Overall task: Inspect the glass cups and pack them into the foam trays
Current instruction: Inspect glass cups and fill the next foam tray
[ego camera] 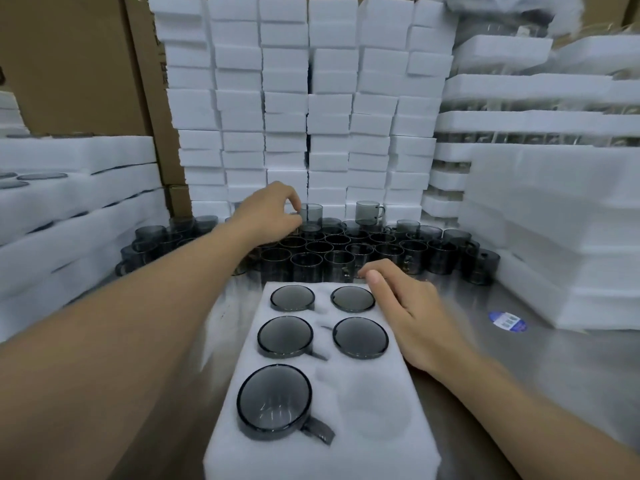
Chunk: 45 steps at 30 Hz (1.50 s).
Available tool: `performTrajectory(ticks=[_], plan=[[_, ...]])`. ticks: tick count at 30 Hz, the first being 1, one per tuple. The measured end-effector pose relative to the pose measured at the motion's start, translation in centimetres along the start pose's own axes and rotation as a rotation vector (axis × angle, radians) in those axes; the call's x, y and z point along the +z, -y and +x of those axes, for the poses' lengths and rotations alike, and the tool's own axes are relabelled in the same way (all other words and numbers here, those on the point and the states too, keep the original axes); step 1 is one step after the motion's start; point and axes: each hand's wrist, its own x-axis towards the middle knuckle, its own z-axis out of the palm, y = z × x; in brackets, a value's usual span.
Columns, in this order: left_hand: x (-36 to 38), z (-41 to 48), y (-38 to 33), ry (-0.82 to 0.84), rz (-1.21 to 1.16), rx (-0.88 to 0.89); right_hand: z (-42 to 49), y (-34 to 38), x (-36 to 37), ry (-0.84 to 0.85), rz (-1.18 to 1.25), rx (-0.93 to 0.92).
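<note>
Five cups packed: smoky glass cups sit mouth-down in a white foam tray point(349, 455) at 6 o'clock, in two columns; the last of them point(273, 401), at the tray's 7 o'clock, shows its handle.
Empty pocket: the round hollow point(372, 407) at the tray's 5 o'clock holds nothing.
Loose cups: a dense crowd of grey glass cups point(332, 247) stands upright on the steel table point(540, 362), just beyond the tray at 12 o'clock.
Raised cups: one cup point(311, 213) and another point(369, 212) stand on top of the crowd at its far edge.
Left hand: the left hand point(268, 211) reaches to 12 o'clock, fingertips curled, pinching the left raised cup at its near side.
Right hand: the right hand point(401, 306) lies on the tray's 2 o'clock corner, fingers relaxed and extended, thumb beside the far-right packed cup point(352, 298), gripping nothing.
Surroundings: stacked foam blocks point(304, 98) wall the back at 12 o'clock; foam trays point(76, 209) pile up at 9 o'clock and at 3 o'clock point(554, 216).
Sticker: a blue round label point(508, 321) lies on the table at 3 o'clock.
</note>
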Motion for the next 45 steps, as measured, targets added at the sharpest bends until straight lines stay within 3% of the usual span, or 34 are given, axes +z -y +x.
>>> performTrajectory(ticks=[9,14,18,23,27,30,35,45], plan=[[2.8,5.9,-0.5,0.369,0.389,0.035,0.3,-0.5,0.4,0.017,-0.014,0.019],[2.9,4.9,-0.8,0.266,0.333,0.023,0.1,-0.4,0.3,0.04,-0.028,0.045],[0.9,1.5,-2.7,0.108,0.024,0.048,0.1,-0.1,0.2,0.042,-0.052,0.045],[-2.1,-7.4,-6.0,-0.178,-0.771,-0.148,0.1,0.5,0.0,-0.059,-0.034,0.015],[-3.7,-13.5,-7.9,-0.093,-1.288,-0.199,0.1,1.9,-0.5,-0.224,0.064,-0.038],[-3.1,-16.0,-8.9,0.016,-1.582,-0.219,0.0,2.9,-0.9,-0.238,0.159,-0.042],[-2.3,-17.4,-9.2,0.153,-1.652,-0.185,-1.1,4.8,-0.9,-0.052,0.251,-0.178],[-2.1,-17.8,-8.7,0.039,-1.389,-0.165,-1.6,6.7,-1.4,-0.054,0.354,-0.134]])
